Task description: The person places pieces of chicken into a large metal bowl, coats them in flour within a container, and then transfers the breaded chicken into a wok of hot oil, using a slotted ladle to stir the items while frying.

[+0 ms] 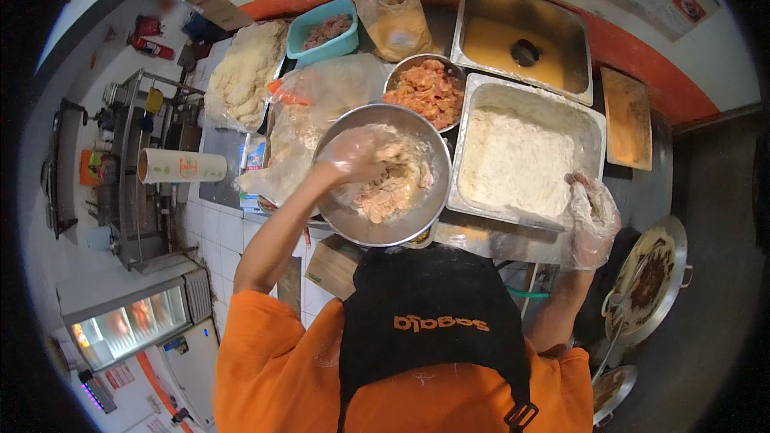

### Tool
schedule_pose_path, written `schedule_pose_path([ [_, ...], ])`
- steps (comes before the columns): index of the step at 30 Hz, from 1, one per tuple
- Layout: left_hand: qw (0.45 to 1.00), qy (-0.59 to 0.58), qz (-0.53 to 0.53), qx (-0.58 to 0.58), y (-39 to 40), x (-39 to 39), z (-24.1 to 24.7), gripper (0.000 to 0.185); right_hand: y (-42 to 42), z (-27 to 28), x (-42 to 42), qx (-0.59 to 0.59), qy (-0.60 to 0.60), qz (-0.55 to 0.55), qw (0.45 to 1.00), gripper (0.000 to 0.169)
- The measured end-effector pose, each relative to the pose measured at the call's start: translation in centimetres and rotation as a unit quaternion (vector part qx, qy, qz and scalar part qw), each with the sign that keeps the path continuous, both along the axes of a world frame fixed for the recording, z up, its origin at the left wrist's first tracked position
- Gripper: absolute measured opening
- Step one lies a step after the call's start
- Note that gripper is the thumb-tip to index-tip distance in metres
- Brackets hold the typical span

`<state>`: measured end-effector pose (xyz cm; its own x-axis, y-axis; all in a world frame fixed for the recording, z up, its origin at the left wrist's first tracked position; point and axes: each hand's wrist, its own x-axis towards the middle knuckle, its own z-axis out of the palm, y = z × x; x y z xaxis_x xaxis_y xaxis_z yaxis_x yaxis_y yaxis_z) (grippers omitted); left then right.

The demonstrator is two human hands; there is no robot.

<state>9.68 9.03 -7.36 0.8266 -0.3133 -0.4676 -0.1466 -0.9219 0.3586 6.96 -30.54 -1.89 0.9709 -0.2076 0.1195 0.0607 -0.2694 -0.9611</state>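
My left hand [355, 153], in a clear plastic glove, reaches into a steel mixing bowl [337, 216] in front of me. Its fingers touch pale, wet, batter-coated pieces that look like raw meat [385, 195]; blur hides how they are bent. At the near right corner of a deep steel pan [511, 214], my right hand [592, 219] has its fingers curled beside the rim. That glove is smeared with whitish coating, and whether it grips the rim cannot be made out. White flour [517, 153] fills much of the pan.
Behind the bowl stands a smaller bowl of reddish marinated meat pieces [424, 90]. A steel pan of yellowish liquid [490, 42], a turquoise tub [322, 51] and a bag of orange-yellow crumbs [397, 24] line the back. At right sits a wide frying pan [674, 288] with a ladle.
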Motion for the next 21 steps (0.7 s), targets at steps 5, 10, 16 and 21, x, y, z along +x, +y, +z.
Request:
schedule_pose_path([
  [5, 0.975, 0.064, -0.069, -0.2, 3.2, -3.6, 5.0, 0.076, 1.9, 0.8, -1.2, 0.002, 0.026, 0.027, 0.999, 0.02],
  [10, 0.995, 0.035, -0.048, -0.083, 4.1, -4.2, 3.3, 0.074, 8.8, -0.5, -0.3, -0.089, 0.026, 0.168, 0.981, 0.021],
  [16, 0.993, -0.016, 0.05, 0.102, 0.0, -5.3, -4.9, 0.081, 22.4, -7.9, 2.1, -0.553, 0.085, 0.482, 0.674, 0.074],
  [21, 0.955, 0.073, 0.287, -0.007, 1.4, -3.9, -6.6, 0.064, 26.1, -16.4, 2.8, -0.43, 0.107, 0.397, 0.804, 0.054],
])
